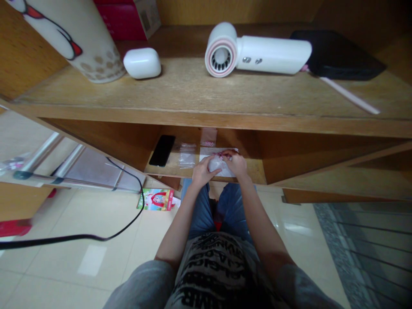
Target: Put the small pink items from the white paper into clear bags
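On the lower wooden shelf (206, 169), my left hand (203, 172) cups a small, white, rounded bundle (215, 164) that looks wrapped in thin plastic. My right hand (234, 163) is beside it, with its fingertips pinching a pink twisted strip (222, 153) at the bundle's top edge. A white sheet or bag (222, 159) lies under both hands, partly hidden by them. To its left is a transparent plastic bag (187, 155), and behind it is a small transparent packet with pink contents (208, 137).
A black smartphone (162, 150) lies left on the lower shelf. Above, a wooden shelf (193, 92) holds a white hair dryer (254, 51), a white case (142, 63), a printed cup (80, 43) and a black pouch (336, 56). A black cable (128, 216) crosses the tiled floor (80, 274).
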Demonstrator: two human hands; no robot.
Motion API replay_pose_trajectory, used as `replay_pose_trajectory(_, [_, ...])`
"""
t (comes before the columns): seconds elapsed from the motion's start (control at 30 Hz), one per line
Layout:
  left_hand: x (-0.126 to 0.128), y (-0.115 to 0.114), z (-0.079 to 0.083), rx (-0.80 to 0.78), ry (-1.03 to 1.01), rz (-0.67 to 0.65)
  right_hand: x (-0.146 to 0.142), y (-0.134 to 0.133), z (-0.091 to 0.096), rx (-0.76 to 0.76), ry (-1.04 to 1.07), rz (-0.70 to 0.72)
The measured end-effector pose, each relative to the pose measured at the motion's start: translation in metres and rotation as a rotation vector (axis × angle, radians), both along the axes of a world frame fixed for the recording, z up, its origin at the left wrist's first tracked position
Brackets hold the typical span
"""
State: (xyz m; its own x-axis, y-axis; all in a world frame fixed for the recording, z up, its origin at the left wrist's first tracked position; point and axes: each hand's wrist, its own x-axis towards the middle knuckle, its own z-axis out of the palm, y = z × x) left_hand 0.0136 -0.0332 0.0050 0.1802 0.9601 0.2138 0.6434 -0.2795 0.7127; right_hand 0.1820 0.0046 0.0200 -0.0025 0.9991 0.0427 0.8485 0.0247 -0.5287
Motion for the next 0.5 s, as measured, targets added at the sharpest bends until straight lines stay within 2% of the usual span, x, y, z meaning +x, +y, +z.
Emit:
replay_pose_trajectory(0.2, [0.001, -0.001, 0.001, 0.009, 0.008, 0.012, 0.003, -0.014, -0.003, -0.005, 0.124, -0.04])
replay_pose_trajectory(0.5, [0.0, -0.001, 0.001, 0.001, -0.017, -0.006, 0.0, -0.027, -0.004, -0.02, 0.171, 0.033])
